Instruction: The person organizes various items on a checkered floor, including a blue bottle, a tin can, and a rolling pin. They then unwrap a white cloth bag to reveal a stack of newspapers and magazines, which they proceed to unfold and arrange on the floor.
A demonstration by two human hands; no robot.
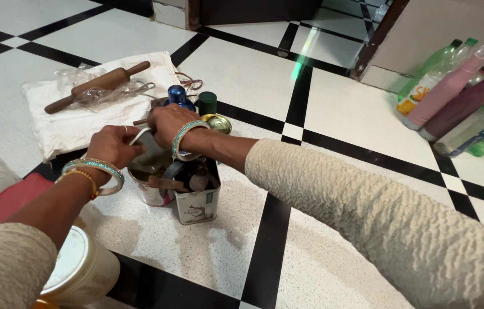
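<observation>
Rolling pin (97, 86) lies on the cloth (76, 123) far left; two tins (196, 200) sit centre; bottles (453, 91) lie far right.

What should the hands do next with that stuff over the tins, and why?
Probably lower the pale curved piece into the round tin. The left hand and right hand both grip it right above that tin, beside the square tin already crowded with utensils. What the piece is, I cannot tell.
</observation>
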